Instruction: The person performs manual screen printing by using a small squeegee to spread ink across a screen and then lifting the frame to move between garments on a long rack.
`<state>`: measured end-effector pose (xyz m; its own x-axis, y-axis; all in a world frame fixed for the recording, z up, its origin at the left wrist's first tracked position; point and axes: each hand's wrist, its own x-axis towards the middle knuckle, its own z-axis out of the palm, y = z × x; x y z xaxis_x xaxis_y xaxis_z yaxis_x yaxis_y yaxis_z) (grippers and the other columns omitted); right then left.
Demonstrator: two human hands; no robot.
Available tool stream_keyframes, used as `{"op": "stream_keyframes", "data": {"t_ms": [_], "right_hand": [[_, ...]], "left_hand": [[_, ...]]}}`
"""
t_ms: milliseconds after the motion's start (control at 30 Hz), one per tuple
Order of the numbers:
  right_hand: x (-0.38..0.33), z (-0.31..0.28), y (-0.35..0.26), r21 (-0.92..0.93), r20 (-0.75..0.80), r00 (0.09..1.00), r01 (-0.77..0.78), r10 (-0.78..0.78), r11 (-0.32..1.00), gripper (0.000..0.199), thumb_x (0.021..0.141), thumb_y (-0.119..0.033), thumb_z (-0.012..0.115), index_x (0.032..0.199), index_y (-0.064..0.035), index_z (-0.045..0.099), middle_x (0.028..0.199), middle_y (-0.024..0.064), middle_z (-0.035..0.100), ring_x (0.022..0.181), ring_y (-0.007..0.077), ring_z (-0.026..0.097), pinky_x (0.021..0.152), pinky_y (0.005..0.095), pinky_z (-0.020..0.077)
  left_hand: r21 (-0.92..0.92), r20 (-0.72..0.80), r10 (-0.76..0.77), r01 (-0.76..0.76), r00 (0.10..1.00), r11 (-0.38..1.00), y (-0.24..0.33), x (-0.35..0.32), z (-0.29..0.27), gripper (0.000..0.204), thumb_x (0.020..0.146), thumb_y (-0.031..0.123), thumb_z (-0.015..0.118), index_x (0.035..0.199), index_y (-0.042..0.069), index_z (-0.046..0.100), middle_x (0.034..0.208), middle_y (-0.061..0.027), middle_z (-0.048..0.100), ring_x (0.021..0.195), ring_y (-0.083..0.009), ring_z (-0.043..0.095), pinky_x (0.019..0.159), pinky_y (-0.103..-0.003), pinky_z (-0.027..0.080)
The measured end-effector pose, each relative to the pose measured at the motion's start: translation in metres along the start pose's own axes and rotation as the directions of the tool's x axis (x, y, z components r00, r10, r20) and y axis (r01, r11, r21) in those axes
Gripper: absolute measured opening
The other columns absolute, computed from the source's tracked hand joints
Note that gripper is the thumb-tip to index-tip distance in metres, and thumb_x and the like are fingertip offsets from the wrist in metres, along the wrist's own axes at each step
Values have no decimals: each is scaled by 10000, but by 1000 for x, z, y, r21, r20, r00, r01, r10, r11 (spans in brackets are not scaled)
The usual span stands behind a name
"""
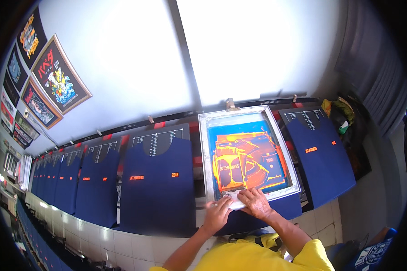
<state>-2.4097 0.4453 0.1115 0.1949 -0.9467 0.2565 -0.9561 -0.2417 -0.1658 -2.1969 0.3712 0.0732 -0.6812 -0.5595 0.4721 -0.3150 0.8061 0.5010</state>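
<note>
A metal-framed printing screen [205, 149] lies flat on a dark blue shirt [280, 208] at the table's near edge. Its blue mesh carries an orange and red design [246, 165]. Both my hands press on a pale squeegee [233, 198] at the near end of the screen. My left hand [218, 213] grips its left part, my right hand [255, 201] its right part, fingers curled over it. The screen's far end hangs on a metal clamp [231, 105].
A long row of dark blue shirts on boards runs left, the nearest one [158, 185] with small orange print, and another [319, 158] lies right of the screen. Framed posters [59, 77] hang on the left wall. The table front is white tile [122, 244].
</note>
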Motion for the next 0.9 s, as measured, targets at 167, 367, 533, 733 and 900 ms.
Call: {"op": "stream_keyframes", "data": {"t_ms": [167, 367, 533, 733, 900], "right_hand": [[-15, 5, -9, 28, 10, 999, -38, 38, 999, 612, 847, -468, 744, 1304, -81, 614, 1278, 115, 610, 1171, 322, 570, 989, 453, 431], [-35, -16, 38, 296, -209, 926, -248, 316, 922, 502, 925, -343, 684, 1307, -27, 609, 1315, 188, 617, 1231, 380, 559, 1071, 478, 413], [-75, -21, 167, 243, -415, 693, -540, 589, 806, 405, 1007, -235, 553, 1318, 21, 590, 1345, 250, 592, 1268, 432, 541, 1097, 485, 416], [-55, -21, 194, 757, -146, 660, -405, 737, 513, 506, 1078, -334, 464, 1376, 70, 529, 1323, 189, 616, 1257, 246, 555, 1084, 366, 412], [-62, -13, 198, 829, -180, 636, -312, 750, 463, 508, 1072, -331, 478, 1380, 69, 529, 1336, 169, 609, 1258, 248, 552, 1093, 371, 405]], "left_hand": [[19, -4, 39, -38, 999, 999, 0, -13, 10, 400, 905, 131, 676, 1299, 96, 614, 1314, -41, 640, 1287, -167, 571, 986, -435, 352], [-272, -259, -201, 128, 945, 954, -18, -7, 2, 427, 953, 145, 615, 1360, 32, 550, 1373, -179, 587, 1346, -303, 517, 1080, -452, 370], [-459, -118, -649, 539, 751, 707, -59, 6, 20, 481, 1028, 223, 506, 1410, -68, 481, 1423, -270, 535, 1335, -398, 506, 1150, -428, 356], [-616, 7, -686, 544, 728, 571, -121, 10, 56, 416, 1041, 246, 499, 1310, -63, 570, 1188, -216, 682, 1126, -321, 649, 993, -383, 462], [-734, 10, -710, 487, 704, 473, -95, 44, 39, 292, 1040, 204, 525, 1203, -14, 631, 1072, -77, 693, 988, -107, 606, 887, -303, 482]]}}
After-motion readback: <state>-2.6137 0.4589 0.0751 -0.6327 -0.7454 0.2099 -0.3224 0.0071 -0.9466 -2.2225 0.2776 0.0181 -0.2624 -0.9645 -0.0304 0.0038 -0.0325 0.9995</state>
